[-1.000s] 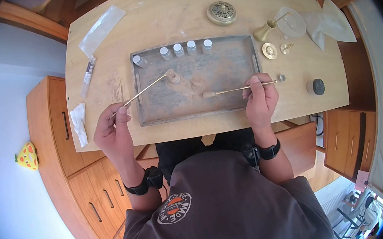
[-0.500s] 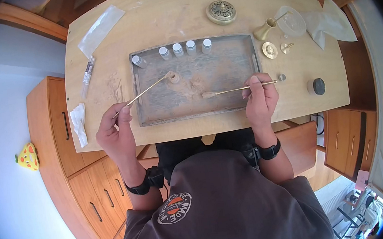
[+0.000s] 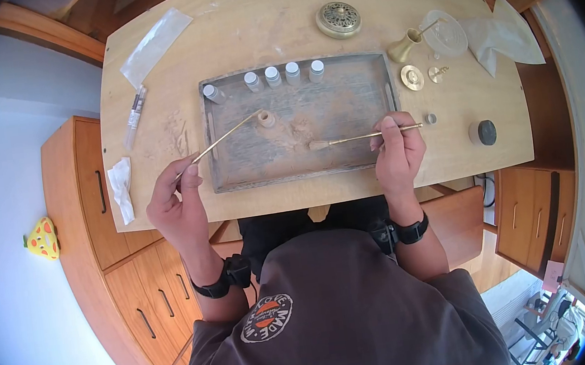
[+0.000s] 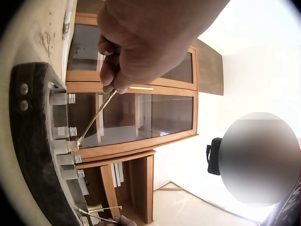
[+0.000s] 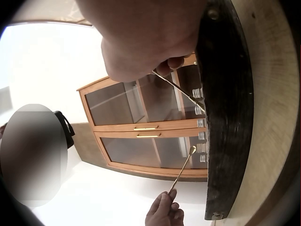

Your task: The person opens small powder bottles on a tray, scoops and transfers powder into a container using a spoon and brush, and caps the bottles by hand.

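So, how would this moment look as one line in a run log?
left hand: pinches thin gold tool, tip by uncapped bottle | right hand: holds brush, bristles over tray | five capped bottles: tray's far side

Both hands [image 3: 178,206] [image 3: 400,156] are raised, fingers pinched together, with forearms reaching forward from the torso.

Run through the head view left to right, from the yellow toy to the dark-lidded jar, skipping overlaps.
Yellow toy → crumpled white tissue → left hand → dusty open vial → right hand → small round piece → dark-lidded jar.
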Demonstrator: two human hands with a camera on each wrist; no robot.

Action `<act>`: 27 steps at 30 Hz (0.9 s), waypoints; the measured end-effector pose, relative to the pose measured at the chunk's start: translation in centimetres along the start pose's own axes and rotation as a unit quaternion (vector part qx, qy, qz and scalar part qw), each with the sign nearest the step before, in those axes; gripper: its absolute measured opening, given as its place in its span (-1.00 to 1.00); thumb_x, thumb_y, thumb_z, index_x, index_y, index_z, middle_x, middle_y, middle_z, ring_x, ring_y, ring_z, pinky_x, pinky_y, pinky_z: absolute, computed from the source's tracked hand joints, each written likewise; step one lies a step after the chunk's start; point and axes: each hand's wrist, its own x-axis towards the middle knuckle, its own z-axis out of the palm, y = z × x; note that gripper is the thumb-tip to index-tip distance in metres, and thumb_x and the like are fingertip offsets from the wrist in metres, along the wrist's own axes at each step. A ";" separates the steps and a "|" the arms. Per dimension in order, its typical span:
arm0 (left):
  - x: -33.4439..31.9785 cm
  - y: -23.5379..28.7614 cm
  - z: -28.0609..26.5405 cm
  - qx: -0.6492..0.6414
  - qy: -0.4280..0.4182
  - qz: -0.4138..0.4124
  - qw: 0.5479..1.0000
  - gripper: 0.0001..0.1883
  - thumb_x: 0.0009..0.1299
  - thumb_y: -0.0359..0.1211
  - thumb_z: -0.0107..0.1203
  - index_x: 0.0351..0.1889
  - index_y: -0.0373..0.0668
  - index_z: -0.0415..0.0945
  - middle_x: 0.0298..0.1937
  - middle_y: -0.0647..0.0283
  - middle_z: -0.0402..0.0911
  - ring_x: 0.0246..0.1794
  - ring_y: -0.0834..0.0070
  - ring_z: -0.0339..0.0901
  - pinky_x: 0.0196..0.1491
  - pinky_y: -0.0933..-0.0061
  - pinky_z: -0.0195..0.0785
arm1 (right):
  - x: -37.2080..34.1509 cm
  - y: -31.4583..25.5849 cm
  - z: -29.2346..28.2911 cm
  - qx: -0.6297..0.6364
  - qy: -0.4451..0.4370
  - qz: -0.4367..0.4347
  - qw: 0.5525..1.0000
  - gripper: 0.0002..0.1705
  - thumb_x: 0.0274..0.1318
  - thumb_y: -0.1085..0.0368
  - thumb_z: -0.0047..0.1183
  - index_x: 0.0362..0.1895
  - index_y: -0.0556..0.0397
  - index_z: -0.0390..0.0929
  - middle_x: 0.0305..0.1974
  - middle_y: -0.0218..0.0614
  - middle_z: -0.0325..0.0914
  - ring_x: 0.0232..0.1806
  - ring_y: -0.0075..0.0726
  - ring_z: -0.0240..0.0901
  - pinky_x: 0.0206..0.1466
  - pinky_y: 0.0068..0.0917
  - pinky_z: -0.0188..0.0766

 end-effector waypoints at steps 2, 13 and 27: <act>-0.1 -0.1 0.0 -0.023 0.020 0.015 0.999 -0.88 0.37 -0.53 0.17 -0.16 -0.36 0.60 -0.30 0.24 0.65 -0.40 0.65 0.49 -0.27 0.65 0.38 | 0.0 0.1 -0.1 0.000 -0.002 0.000 1.000 -0.84 0.36 0.38 -0.11 -0.31 0.14 0.45 -0.50 -0.45 0.39 -0.52 -0.65 0.28 -0.43 -0.65 0.25; -1.1 -2.6 -2.7 -0.019 0.089 -0.068 0.994 -0.87 0.39 -0.51 0.14 -0.15 -0.38 0.59 -0.30 0.21 0.67 -0.43 0.70 0.46 -0.28 0.69 0.34 | 0.2 0.1 -0.4 0.046 -0.006 0.012 0.999 -0.86 0.36 0.37 -0.10 -0.27 0.15 0.45 -0.40 -0.36 0.45 -0.50 -0.60 0.33 -0.41 -0.62 0.30; -4.2 -4.2 -2.7 0.078 0.046 -0.115 0.989 -0.88 0.33 -0.44 0.24 -0.23 -0.29 0.63 -0.42 0.37 0.62 -0.46 0.72 0.40 -0.36 0.68 0.27 | -0.1 -0.7 -0.5 -0.003 0.045 -0.036 0.998 -0.84 0.35 0.39 -0.12 -0.28 0.20 0.48 -0.44 -0.30 0.50 -0.47 -0.55 0.38 -0.38 -0.58 0.31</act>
